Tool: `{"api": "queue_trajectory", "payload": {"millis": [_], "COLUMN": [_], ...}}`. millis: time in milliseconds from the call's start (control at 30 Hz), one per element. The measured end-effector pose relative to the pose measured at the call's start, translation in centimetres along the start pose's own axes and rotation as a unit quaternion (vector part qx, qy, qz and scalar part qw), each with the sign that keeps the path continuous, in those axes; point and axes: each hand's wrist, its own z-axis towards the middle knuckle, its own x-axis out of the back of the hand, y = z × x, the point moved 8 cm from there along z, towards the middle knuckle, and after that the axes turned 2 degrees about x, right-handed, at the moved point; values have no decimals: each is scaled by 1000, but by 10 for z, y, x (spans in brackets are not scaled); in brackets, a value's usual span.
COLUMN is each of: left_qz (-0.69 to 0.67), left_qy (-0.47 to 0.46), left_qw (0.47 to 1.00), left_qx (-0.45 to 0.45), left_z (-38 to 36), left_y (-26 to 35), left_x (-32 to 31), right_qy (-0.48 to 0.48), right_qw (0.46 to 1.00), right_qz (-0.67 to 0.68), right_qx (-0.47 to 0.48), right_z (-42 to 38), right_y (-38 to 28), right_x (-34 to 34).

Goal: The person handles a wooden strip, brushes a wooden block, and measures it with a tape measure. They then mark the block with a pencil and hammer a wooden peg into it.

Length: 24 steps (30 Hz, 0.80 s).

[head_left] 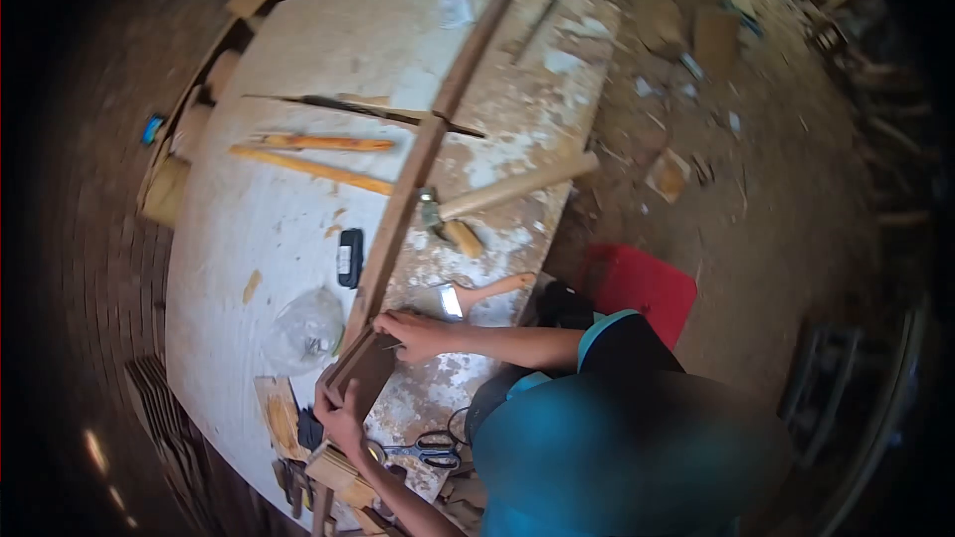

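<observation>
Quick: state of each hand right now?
Left hand: closed on one end of the brown board.
Right hand: fingers at the board's other end; whether gripping cannot be told.

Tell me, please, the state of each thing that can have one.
Wooden piece: held in left hand, right hand at its end
Scissors: lying flat, apparently closed
Plastic bag: crumpled, something inside
Hammer: lying down, unheld
Brush: lying down, unheld
Table: stained

The head view looks forward and down on the table [224,239], fairly near, its edges unclear.
</observation>
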Motion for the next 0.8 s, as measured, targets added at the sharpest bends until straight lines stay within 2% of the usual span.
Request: {"api": "queue_trajectory", "payload": {"millis": [67, 133, 167, 200, 267, 300, 400, 433, 500, 533, 600, 633, 733, 800], "left_qz": [5, -7, -11, -22, 43, 59, 109, 127, 164, 162, 153, 163, 94, 114], "left_qy": [-16, -12, -43, -48, -105, -97, -78, -67, -27, -23, -15, 2, 37, 68], "left_qw": [1000, 1000, 999, 997, 992, 993, 990, 988, 985, 984, 980, 981, 994, 991], "left_qx": [3, 2, 28, 59, 47, 42, 41, 49, 41, 71, 126, 109, -29, 8], "left_z": [7, 7, 9, 6, 3, 3, 2, 1, -1, -5, -7, -6, -1, -12], "left_y": [-14, -15, -18, -14, 2, 1, -3, 2, -14, -7, 11, 9, 26, 21], "left_x": [3, 5, 5, 1, -6, -5, -8, -9, -2, -3, -6, -3, -1, 6], "right_qy": [28, 41, 36, 46, 48, 27, -92, -110, -91, -84, -148, -169, -280, -305], "right_qw": [998, 998, 998, 999, 995, 997, 976, 983, 991, 993, 985, 979, 941, 926], "right_qz": [41, 40, 42, 22, -14, -16, -62, -49, -2, 19, 15, 13, -27, -51], "right_qx": [-32, -22, -17, 10, 89, 74, 187, 137, 99, 82, 89, 114, 186, 217], "right_z": [-8, -14, -20, -25, -12, -1, 17, 24, 29, 33, 36, 35, 48, 49], "right_y": [25, 19, 16, 7, -20, -34, -60, -44, -23, -19, -23, -26, -31, -33], "right_x": [-10, -3, -2, 4, 18, 24, 7, -6, -3, 4, 0, -2, 0, -4]}}
